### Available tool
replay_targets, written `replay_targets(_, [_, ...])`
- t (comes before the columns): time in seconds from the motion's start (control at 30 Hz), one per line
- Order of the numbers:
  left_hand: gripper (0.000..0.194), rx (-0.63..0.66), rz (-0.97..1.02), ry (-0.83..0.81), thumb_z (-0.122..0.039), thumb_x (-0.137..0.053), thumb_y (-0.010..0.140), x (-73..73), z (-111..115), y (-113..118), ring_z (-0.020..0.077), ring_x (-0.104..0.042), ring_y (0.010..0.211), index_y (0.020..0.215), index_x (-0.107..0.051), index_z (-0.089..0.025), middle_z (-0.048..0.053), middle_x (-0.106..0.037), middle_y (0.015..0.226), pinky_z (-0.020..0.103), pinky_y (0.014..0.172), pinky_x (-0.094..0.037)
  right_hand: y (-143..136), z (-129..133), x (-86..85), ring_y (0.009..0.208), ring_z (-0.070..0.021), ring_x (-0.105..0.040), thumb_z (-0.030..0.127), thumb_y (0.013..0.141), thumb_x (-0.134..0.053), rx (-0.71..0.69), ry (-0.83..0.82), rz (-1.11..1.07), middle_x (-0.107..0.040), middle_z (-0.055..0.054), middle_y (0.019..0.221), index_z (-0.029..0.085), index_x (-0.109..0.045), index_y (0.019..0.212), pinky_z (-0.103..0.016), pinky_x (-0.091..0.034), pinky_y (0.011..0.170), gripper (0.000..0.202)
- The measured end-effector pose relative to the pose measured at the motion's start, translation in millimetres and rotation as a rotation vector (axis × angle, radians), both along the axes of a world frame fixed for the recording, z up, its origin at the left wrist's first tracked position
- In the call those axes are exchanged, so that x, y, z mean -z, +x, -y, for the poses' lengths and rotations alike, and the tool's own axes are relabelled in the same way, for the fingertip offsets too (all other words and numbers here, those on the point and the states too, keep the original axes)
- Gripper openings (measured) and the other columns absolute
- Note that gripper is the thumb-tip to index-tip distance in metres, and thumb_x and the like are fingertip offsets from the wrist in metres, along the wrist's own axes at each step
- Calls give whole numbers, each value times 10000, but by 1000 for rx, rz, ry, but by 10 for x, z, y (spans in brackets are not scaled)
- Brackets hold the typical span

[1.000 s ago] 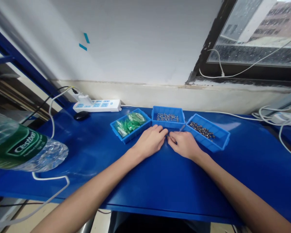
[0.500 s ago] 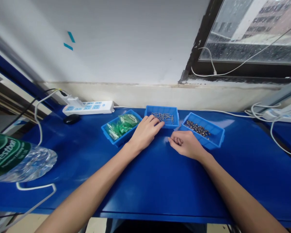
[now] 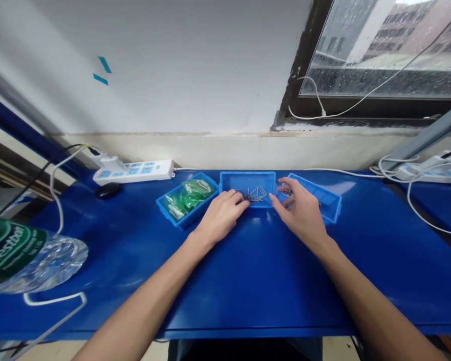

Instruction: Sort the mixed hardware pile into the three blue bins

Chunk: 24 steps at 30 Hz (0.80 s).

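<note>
My left hand [image 3: 223,213] grips the near left rim of the middle blue bin [image 3: 248,176], its fingers curled over the wall. Inside, thin silvery metal pins [image 3: 256,194], nails or screws, lie toward the near side. At that bin's right end is my right hand [image 3: 302,208], thumb and fingers apart, the thumb close to the bin's corner. Whether the thumb touches it I cannot tell. Behind the right hand stands the right blue bin [image 3: 328,200]; its small dark metal pieces are mostly hidden by the hand.
Left of my hands, a blue bin [image 3: 184,224] holds green and clear plastic packets [image 3: 191,195]. A power strip [image 3: 150,171] and black mouse [image 3: 108,190] lie farther left. A large water bottle [image 3: 33,258] is at the left edge. White cables run along the wall and right side.
My right hand has opened from a closed fist and moved up to the middle bin's right end. The pins in that bin have slid toward its near side.
</note>
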<state>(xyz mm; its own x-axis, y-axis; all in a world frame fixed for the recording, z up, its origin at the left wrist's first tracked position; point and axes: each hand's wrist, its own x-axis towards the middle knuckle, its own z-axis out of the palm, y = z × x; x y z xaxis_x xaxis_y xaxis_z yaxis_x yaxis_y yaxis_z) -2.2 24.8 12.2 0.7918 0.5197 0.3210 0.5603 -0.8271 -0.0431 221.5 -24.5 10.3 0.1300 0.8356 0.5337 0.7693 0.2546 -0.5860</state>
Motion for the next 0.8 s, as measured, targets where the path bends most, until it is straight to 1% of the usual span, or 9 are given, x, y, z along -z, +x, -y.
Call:
replay_targets(0.07, [285, 8, -26, -7, -78, -491, 970, -16, 16, -5, 228, -580, 910, 1174, -675, -153, 93, -659, 1008, 356, 773, -502, 25, -19, 35, 536, -113, -606, 296, 891, -635, -52, -38, -14, -685, -62, 1013, 218, -543, 1311, -321, -549, 640, 437])
replay_targets(0.2, [267, 24, -76, -49, -122, -485, 999, -57, 50, -19, 238, -599, 960, 1174, -684, -157, 89, -669, 1033, 357, 799, -516, 25, -23, 51, 530, -122, -612, 296, 880, -648, -90, -57, -73, -672, -56, 956, 224, -451, 1447, -301, -550, 587, 605])
replay_targets(0.27, [265, 30, -98, -64, -130, -488, 1001, -67, 64, -28, 250, -607, 984, 1173, -688, -154, 90, -674, 1033, 368, 814, -524, 20, -16, 41, 522, -122, -607, 295, 879, -647, -116, -76, -102, -651, -46, 916, 229, -402, 1491, -284, -537, 553, 663])
replay_targets(0.37, [264, 41, -111, -65, -149, -477, 1012, -65, 73, -41, 261, -619, 1004, 1171, -688, -146, 103, -676, 1048, 387, 824, -539, 32, -7, 22, 515, -117, -592, 265, 904, -607, -211, -119, -105, -618, -18, 855, 247, -318, 1545, -266, -512, 536, 704])
replay_targets(0.43, [258, 48, -105, -69, -176, -468, 1023, -62, 75, -47, 262, -627, 1002, 1147, -691, -145, 105, -677, 1037, 394, 823, -549, 51, -5, 13, 519, -122, -580, 256, 933, -566, -283, -143, -53, -587, 7, 787, 270, -340, 1538, -265, -500, 545, 646])
replay_targets(0.5, [256, 50, -88, -83, -216, -463, 1032, -63, 80, -49, 263, -633, 1005, 1114, -696, -149, 104, -680, 1019, 400, 833, -558, 74, -5, 9, 544, -135, -583, 254, 958, -530, -326, -149, 16, -561, 18, 735, 284, -424, 1485, -274, -498, 575, 539])
replay_targets(0.6, [261, 52, -33, -92, -245, -454, 1040, -78, 105, -44, 267, -626, 1060, 1135, -677, -150, 108, -682, 1063, 399, 858, -565, 109, -11, 9, 616, -160, -617, 256, 970, -517, -348, -145, 67, -555, 12, 718, 254, -499, 1393, -284, -501, 624, 423])
replay_targets(0.7, [265, 52, 21, -69, -229, -442, 1041, -98, 143, -31, 267, -619, 1083, 1178, -651, -141, 112, -677, 1102, 389, 839, -571, 143, -17, 11, 633, -159, -626, 271, 963, -535, -355, -134, 60, -566, 2, 756, 219, -493, 1310, -283, -497, 633, 354])
replay_targets(0.8, [249, 48, 18, -60, -214, -443, 1035, -111, 172, -23, 255, -640, 986, 1128, -661, -140, 94, -683, 1012, 361, 749, -568, 173, -20, 30, 612, -143, -618, 261, 948, -546, -359, -118, 41, -576, -2, 803, 213, -444, 1239, -280, -494, 631, 312])
